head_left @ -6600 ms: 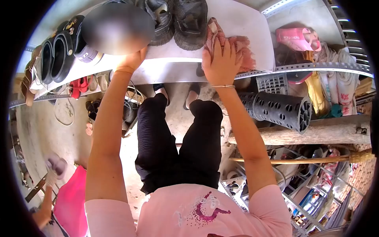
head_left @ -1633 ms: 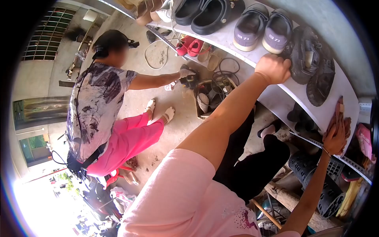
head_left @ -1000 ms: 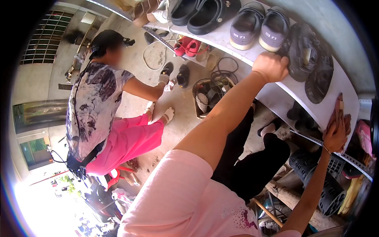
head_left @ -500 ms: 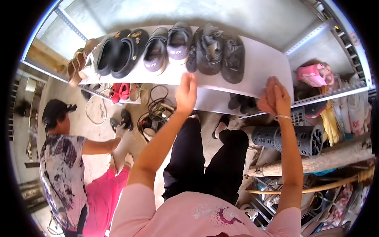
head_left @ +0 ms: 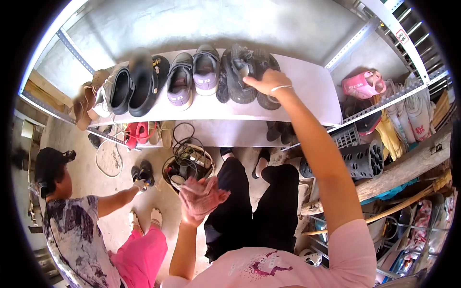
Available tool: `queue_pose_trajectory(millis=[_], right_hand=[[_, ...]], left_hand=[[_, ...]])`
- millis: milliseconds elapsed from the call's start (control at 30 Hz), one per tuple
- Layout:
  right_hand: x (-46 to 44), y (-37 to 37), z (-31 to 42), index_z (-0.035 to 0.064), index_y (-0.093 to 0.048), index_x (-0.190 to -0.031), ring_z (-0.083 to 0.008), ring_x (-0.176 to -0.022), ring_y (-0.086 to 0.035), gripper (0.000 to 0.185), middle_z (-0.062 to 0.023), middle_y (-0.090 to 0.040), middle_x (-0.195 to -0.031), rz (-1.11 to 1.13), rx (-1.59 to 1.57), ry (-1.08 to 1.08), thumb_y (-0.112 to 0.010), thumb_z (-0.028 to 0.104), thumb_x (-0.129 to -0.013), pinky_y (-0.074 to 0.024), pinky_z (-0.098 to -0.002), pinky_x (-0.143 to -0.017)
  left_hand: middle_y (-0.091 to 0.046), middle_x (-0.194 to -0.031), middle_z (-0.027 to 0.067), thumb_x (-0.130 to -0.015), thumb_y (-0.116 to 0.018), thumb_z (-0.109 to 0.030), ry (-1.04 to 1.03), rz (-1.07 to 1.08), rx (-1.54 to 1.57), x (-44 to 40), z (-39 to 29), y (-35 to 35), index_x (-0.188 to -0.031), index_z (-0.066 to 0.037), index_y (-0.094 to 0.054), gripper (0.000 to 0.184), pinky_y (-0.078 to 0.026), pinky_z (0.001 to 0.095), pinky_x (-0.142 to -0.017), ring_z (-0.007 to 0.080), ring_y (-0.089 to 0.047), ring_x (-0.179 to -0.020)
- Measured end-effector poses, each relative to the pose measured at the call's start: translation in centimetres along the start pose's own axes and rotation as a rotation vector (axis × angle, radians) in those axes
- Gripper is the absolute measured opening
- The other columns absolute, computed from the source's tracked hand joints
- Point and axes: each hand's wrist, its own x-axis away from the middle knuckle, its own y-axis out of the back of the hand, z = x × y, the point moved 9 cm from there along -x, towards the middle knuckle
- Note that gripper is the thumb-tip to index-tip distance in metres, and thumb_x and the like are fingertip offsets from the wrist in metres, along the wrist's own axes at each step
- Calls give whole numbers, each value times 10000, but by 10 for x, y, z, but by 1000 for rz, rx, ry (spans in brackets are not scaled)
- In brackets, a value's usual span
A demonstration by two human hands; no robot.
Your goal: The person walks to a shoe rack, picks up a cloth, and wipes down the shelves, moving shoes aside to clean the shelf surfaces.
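A crumpled pink cloth (head_left: 201,196) is in my left hand (head_left: 191,218), held low in front of my legs with the fingers mostly hidden under it. Up on the white shelf, my right hand (head_left: 272,84) is closed on a dark sneaker (head_left: 268,102) at the right end of the row; its thumb points to the opening of the neighbouring dark sneaker (head_left: 241,91). Left of these stand a pair of grey-purple sneakers (head_left: 206,79) and black clogs (head_left: 143,98).
Brown shoes (head_left: 89,103) stand at the shelf's left end. Below are a basket with cables (head_left: 189,163) and a pink bag (head_left: 363,85) at right. At left, a co-worker (head_left: 72,225) reaches down to black shoes (head_left: 143,174) on the floor. A log (head_left: 384,180) lies at right.
The pink cloth has gone from my right hand to my left, which has drawn back and down. My right hand has moved left onto the dark sneakers.
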Motion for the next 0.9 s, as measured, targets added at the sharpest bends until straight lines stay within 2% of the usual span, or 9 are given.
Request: queue_pose_trajectory(millis=[33,133,267,433,533,633,800,867,900], right_hand=[[-11,-5,3,35,-667,-1082,-267,-1056,-613,871,-143,-656,-1098,-4,5,-37,-568,784,-649,-489,-347,-856],[-19,-12,7,58,-597,-1174,-248,-1118,-582,698,-162,-618,-1178,-167,-11,-174,-612,592,-725,-420,-368,-940],[-29,-19,-4,83,-599,-1159,-293,-1100,-594,468,-141,-639,-1155,-194,-291,-95,-578,379,-797,-437,-392,-928],[-20,24,-83,60,-647,-1045,-383,-972,-601,386,-203,-658,-1009,-473,-680,-38,-585,294,-745,-467,-425,-833],[-3,66,-145,14,-653,-1012,-326,-878,-629,370,-195,-677,-921,-582,-747,25,-636,245,-724,-464,-378,-803],[-26,69,-231,25,-656,-1031,-289,-834,-638,364,-161,-685,-892,-646,-804,83,-613,238,-739,-470,-347,-797],[-11,63,-291,20,-625,-1050,-419,-918,-611,387,-256,-643,-950,-724,-435,-26,-607,259,-746,-470,-426,-817],[-4,51,-303,20,-606,-1041,-437,-923,-600,376,-271,-635,-944,-826,-362,1,-599,267,-758,-467,-455,-814],[-3,44,-304,20,-592,-1041,-442,-926,-596,380,-277,-632,-938,-807,-314,-12,-598,281,-765,-465,-469,-813]], left_hand=[[-509,-1245,170,-934,-484,-325,10,-32,456,9,19,28,-1167,-112,-519,317,-367,590,-983,406,-559,-1056],[-462,-1252,155,-963,-442,-299,-174,-335,-1054,34,6,53,-1133,-75,-471,282,-338,617,-1019,442,-499,-1128],[-486,-1205,160,-950,-475,-253,-20,-101,520,24,23,33,-1146,-82,-515,262,-408,577,-985,435,-512,-1116],[-524,-1179,214,-946,-466,-246,42,-101,-153,-1,16,-6,-1197,44,-497,385,-415,614,-965,444,-538,-1081],[-530,-1186,202,-938,-488,-226,79,85,167,-10,60,5,-1241,66,-461,421,-426,583,-972,432,-554,-1076],[-497,-978,224,-898,-534,-492,-432,-303,-1081,-11,25,-6,-1042,-189,-591,340,-537,385,-631,319,-575,-692],[-494,-1083,182,-926,-533,-358,-1195,-274,-2871,-13,22,-75,-1131,-151,-523,292,-525,413,-683,310,-582,-883],[-494,-1105,173,-931,-533,-332,-1333,-201,-3238,-13,37,-79,-1149,-144,-509,289,-523,418,-694,308,-583,-921],[-496,-1141,154,-939,-524,-326,-1035,-144,-2699,-14,16,-77,-1183,-127,-491,316,-493,402,-764,288,-565,-978]])
